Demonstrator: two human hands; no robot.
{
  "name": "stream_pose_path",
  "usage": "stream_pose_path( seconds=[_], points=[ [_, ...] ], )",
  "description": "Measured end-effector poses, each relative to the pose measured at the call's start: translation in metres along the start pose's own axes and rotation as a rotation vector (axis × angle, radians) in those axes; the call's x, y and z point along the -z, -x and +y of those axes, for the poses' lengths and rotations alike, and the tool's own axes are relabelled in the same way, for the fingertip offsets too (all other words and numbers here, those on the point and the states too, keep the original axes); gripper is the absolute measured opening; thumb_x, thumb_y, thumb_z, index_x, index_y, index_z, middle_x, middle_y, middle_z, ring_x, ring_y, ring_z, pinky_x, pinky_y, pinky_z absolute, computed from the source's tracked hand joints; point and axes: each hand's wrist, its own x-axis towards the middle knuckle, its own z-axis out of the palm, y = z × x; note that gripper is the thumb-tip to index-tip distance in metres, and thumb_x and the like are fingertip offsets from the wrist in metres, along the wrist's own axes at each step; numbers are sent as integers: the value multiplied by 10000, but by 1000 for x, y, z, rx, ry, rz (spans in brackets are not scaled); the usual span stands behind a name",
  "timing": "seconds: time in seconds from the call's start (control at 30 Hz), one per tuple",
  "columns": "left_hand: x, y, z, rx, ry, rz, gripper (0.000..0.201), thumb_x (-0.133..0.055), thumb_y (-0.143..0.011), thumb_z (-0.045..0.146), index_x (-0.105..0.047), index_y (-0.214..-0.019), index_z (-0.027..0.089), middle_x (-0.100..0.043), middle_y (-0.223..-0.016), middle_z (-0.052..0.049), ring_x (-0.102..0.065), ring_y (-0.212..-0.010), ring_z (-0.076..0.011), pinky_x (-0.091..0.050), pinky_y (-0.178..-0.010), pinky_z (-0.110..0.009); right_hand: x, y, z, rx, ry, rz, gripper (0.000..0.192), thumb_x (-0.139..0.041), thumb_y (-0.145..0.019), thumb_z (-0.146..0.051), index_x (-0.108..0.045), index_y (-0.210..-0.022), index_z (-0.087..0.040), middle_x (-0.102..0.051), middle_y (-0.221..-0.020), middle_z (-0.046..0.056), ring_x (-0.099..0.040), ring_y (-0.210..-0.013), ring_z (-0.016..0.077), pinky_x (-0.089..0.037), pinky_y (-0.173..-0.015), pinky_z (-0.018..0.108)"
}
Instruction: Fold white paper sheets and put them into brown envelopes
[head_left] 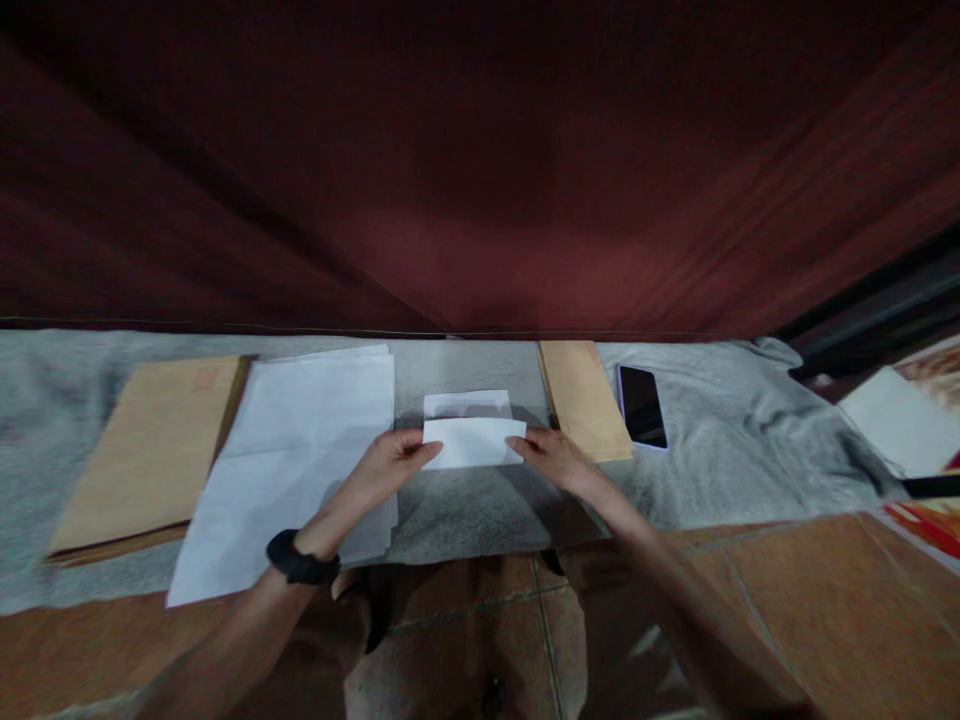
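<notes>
A folded white sheet of paper (474,444) is held level between my two hands over the grey cloth. My left hand (390,462) pinches its left end, thumb on top. At the right end, my right hand (556,456) grips it the same way. Just behind it lies another small white paper (466,402), partly covered by the held one. Left of my left hand spreads a stack of large white sheets (300,450). Close beyond my right hand rests a small pile of brown envelopes (589,400).
Large brown envelopes (157,440) lie stacked at the far left. A phone (642,406) with a dark screen sits right of the small envelopes. The grey cloth (735,430) ends before a dark red curtain (480,250). Tiled floor (810,570) shows in front.
</notes>
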Motion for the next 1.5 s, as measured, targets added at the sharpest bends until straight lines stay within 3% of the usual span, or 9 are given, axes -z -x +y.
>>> stream_pose_path(
  seconds=[0.1, 0.27, 0.47, 0.73, 1.13, 1.3, 1.5],
  points=[
    [-4, -1, 5, 45, -136, 54, 398, -550, -842, 547, -644, -711, 184, -563, -625, 25, -475, -597, -131, -356, -556, -241, -5, -5, -9, -92, 147, 27, 338, -487, -1049, -417, -734, -949, -210, -744, -847, 34, -698, -803, 187, -429, -669, 250],
    [-9, 0, 21, 131, -582, 112, 333, -486, -909, 444, -612, -702, 215, -607, -633, 1, -552, -615, -160, -341, -578, -268, -7, -9, -24, -207, 338, 15, 323, -476, -1055, -438, -719, -1024, -226, -785, -983, 63, -740, -941, 230, -466, -724, 265],
    [-18, -1, 36, 260, -924, 90, 359, -414, -986, 434, -709, -1006, 230, -765, -908, -73, -716, -866, -249, -441, -670, -301, -5, -11, -35, -258, 423, 5, 352, -452, -1063, -453, -715, -1071, -219, -788, -1077, 84, -743, -1016, 251, -489, -774, 283],
    [-25, -4, 48, 308, -976, 130, 389, -369, -1020, 404, -692, -1136, 219, -784, -1020, -104, -739, -975, -256, -522, -798, -319, -3, -17, -40, -284, 471, 34, 382, -448, -1066, -459, -736, -1058, -209, -787, -1080, 103, -744, -1029, 240, -504, -796, 273],
    [-25, -19, 44, 342, -985, 194, 419, -355, -1017, 424, -670, -1190, 209, -780, -1041, -133, -746, -987, -298, -539, -794, -354, -12, -29, -39, -317, 526, 168, 430, -453, -1059, -522, -707, -1141, -186, -781, -1036, 143, -756, -977, 269, -539, -803, 317],
    [-26, -21, 41, 333, -995, 214, 430, -343, -1020, 435, -670, -1174, 202, -778, -1017, -135, -748, -964, -299, -534, -771, -350, -17, -32, -38, -297, 544, 247, 410, -467, -1055, -519, -688, -1118, -179, -780, -1005, 139, -762, -940, 268, -540, -773, 312],
    [-27, -23, 41, 334, -994, 238, 436, -341, -1022, 434, -666, -1184, 193, -777, -1006, -138, -745, -961, -285, -523, -776, -338, -18, -34, -39, -277, 529, 292, 368, -506, -1054, -457, -608, -1221, -145, -758, -1057, 144, -743, -977, 257, -527, -823, 314]
  ],
)
